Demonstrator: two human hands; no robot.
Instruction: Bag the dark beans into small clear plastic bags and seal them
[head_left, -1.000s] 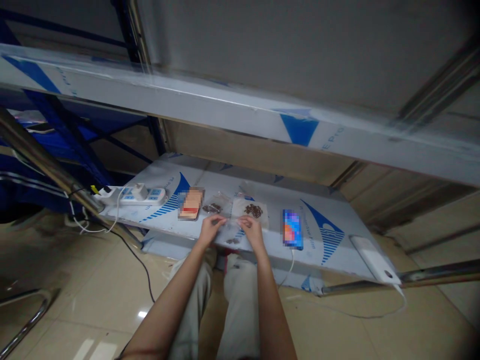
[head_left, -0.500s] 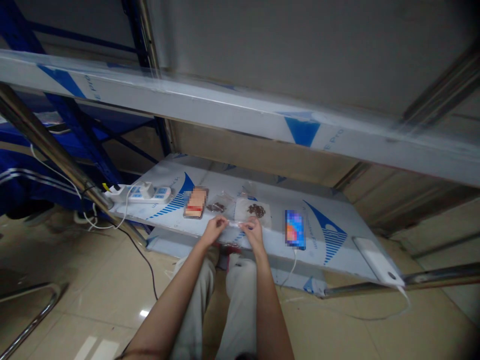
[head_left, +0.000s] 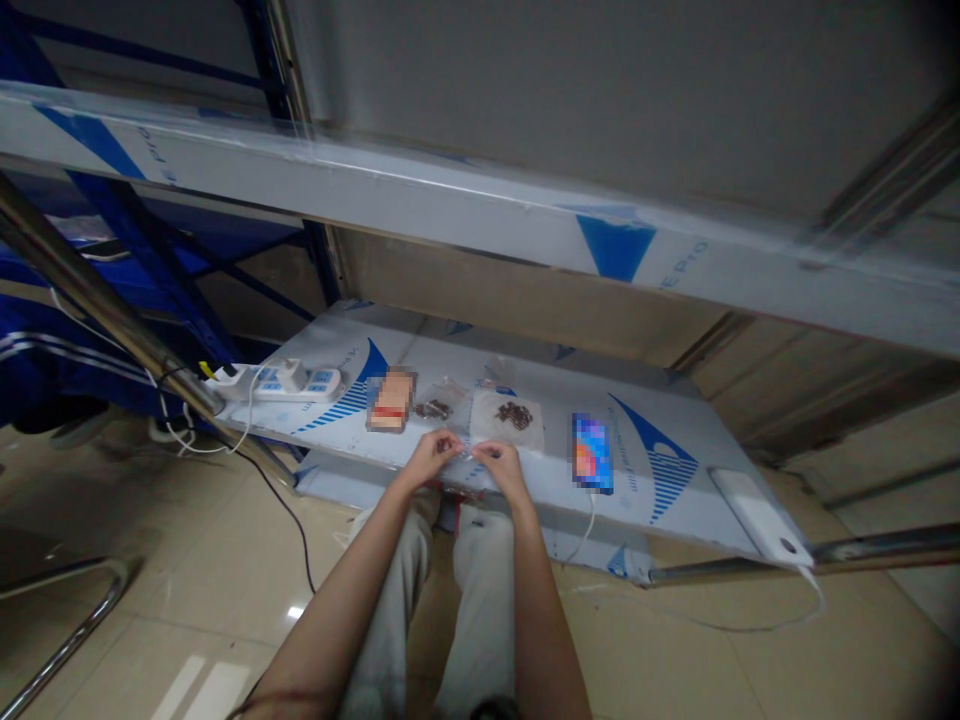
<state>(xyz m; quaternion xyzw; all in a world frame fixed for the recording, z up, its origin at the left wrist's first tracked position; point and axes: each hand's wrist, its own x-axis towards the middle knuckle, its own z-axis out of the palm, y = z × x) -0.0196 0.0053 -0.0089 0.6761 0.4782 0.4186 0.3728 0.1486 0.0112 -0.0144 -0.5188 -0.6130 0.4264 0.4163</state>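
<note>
Both grips, the left hand (head_left: pixel 431 458) and right hand (head_left: pixel 501 468), are clenched in a pinch on a clear plastic bag (head_left: pixel 466 451) held over the front of the shelf (head_left: pixel 637 425); "EPRO" is printed on the film (head_left: pixel 679 262) above.

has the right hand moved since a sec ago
Yes, slightly: the right hand sits further left, farther from the flat rectangular blue-screened phone than before.
</note>
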